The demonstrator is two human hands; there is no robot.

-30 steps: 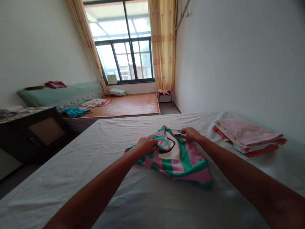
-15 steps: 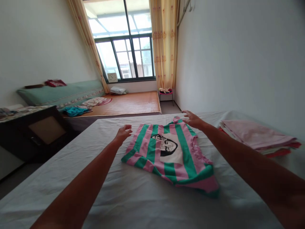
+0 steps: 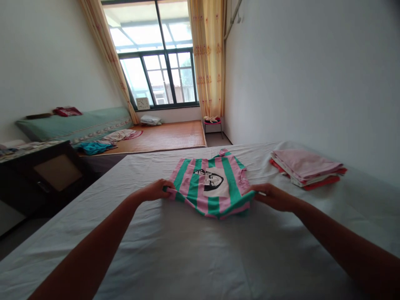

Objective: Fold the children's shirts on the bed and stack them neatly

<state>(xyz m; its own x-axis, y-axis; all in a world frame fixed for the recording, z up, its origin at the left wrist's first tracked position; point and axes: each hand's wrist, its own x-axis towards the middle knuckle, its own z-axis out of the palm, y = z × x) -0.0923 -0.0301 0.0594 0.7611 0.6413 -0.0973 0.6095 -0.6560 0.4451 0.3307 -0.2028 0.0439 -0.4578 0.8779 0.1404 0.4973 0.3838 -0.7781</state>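
A pink and green striped shirt [image 3: 225, 202] with a black-and-white face print lies on the white sheet [image 3: 193, 258] in front of me. My left hand [image 3: 159, 189] pinches its near left corner, fingers closed on the cloth. At the near right corner my right hand [image 3: 268, 196] grips the fabric the same way. Between the two hands the near edge sags and is bunched a little off the sheet. The shirt's far end rests on the sheet.
A stack of folded clothes [image 3: 308, 166], pink on top, sits at the right by the wall. Beyond are a bed with a brown mat [image 3: 168, 134], a teal cloth [image 3: 95, 147], a dark cabinet [image 3: 59, 166] at left, and a small stool [image 3: 213, 121].
Both hands have come back from the shirt's far part to its near corners and closed on them. The near edge has lifted and shifted away from me.
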